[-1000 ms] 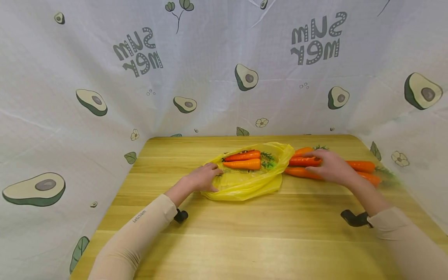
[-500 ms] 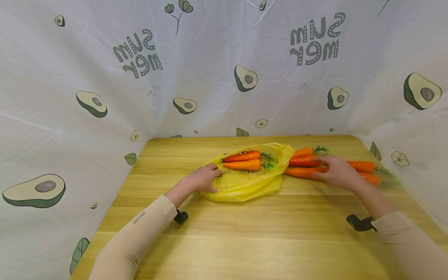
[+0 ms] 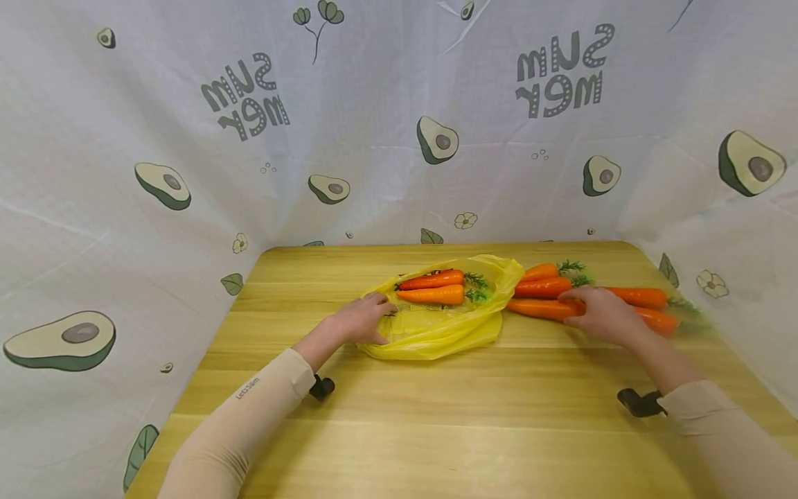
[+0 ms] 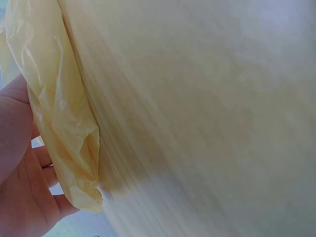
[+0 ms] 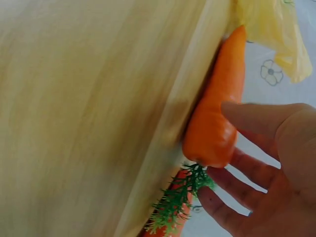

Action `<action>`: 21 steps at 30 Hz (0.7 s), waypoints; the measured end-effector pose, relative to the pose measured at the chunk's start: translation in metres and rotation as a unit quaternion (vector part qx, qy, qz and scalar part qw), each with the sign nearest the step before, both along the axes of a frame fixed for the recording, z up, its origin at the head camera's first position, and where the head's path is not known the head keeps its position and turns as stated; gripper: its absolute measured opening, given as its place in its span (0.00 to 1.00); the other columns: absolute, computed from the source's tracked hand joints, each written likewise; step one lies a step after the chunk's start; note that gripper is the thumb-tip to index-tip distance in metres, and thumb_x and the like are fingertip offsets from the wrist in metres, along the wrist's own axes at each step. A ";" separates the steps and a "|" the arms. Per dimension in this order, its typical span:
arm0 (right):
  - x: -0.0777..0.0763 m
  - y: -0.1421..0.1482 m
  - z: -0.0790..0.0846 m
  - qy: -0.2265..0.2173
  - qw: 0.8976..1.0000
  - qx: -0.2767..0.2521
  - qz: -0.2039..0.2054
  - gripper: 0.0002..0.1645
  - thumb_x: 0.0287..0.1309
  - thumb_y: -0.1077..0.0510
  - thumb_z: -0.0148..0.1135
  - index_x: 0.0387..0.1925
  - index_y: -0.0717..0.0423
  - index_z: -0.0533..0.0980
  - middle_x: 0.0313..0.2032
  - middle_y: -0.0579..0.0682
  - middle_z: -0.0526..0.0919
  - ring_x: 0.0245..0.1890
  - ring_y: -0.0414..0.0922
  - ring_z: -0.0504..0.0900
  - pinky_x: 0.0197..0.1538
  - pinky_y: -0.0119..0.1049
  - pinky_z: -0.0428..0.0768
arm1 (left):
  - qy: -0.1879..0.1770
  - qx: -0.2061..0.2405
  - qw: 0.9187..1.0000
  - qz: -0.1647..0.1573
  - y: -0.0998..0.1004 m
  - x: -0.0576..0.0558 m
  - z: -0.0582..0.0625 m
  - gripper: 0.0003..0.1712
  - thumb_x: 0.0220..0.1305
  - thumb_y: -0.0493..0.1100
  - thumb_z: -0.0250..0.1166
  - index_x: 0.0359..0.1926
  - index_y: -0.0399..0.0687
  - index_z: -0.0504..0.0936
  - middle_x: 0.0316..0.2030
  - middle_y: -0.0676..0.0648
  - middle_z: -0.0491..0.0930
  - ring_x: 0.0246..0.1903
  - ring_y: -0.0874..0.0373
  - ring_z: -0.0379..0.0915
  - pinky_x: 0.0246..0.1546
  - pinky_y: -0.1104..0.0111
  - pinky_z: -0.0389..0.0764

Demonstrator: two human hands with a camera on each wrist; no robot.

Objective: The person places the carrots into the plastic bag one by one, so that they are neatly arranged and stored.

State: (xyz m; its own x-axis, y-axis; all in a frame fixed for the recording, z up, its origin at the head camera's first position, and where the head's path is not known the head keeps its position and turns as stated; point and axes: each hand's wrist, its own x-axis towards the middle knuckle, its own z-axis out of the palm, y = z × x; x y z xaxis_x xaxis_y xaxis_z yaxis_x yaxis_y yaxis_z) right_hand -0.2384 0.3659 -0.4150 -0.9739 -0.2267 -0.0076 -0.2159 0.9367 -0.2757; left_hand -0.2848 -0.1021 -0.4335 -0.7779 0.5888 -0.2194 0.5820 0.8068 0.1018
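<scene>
A yellow plastic bag (image 3: 436, 339) lies with its mouth spread, two carrots (image 3: 431, 294) with green tops inside it. My left hand (image 3: 360, 319) holds the bag's left rim, thumb and fingers apart along the edge; in the left wrist view the film (image 4: 64, 113) partly hides the fingers. To the right of the bag, my right hand (image 3: 601, 315) grips the thick leaf end of an orange carrot (image 5: 217, 108), thumb on one side and fingers on the other. That carrot's narrow tip points at the bag.
Beyond the held carrot lie a red-orange carrot (image 3: 544, 287) and another orange one (image 3: 541, 272), close to the bag. Further right are two more carrots (image 3: 642, 296), partly behind the right hand. A printed white cloth (image 3: 374, 138) hangs behind the wooden table (image 3: 424, 430).
My right hand has shifted right and slightly nearer along the carrots, from their middle to the leaf end of the nearest one. The left hand and bag stay in place.
</scene>
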 end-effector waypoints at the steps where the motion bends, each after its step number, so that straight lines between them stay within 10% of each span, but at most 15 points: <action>1: 0.000 0.000 -0.001 0.001 1.000 0.002 0.000 0.29 0.58 0.54 0.70 0.59 0.63 0.78 0.57 0.70 0.78 0.57 0.71 0.75 0.54 0.69 0.74 | 0.000 0.000 1.000 0.000 0.000 0.000 0.000 0.43 0.62 0.60 0.71 0.74 0.54 0.67 0.74 0.43 0.62 0.74 0.46 0.56 0.74 0.49 0.61; 21: -0.002 0.001 -0.009 0.008 0.999 0.048 0.006 0.31 0.57 0.60 0.68 0.63 0.63 0.75 0.58 0.73 0.76 0.56 0.75 0.73 0.51 0.71 0.75 | 0.000 -0.001 1.000 0.001 -0.001 -0.004 -0.004 0.44 0.62 0.61 0.70 0.74 0.55 0.66 0.74 0.43 0.62 0.74 0.47 0.56 0.74 0.51 0.61</action>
State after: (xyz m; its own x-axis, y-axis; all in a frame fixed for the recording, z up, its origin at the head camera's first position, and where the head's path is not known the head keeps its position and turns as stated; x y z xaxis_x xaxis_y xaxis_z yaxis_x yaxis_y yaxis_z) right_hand -0.2406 0.3671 -0.4244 -0.9711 -0.2383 -0.0142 -0.2319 0.9558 -0.1810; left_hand -0.2886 -0.1028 -0.4373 -0.7792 0.5863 -0.2215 0.5798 0.8085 0.1005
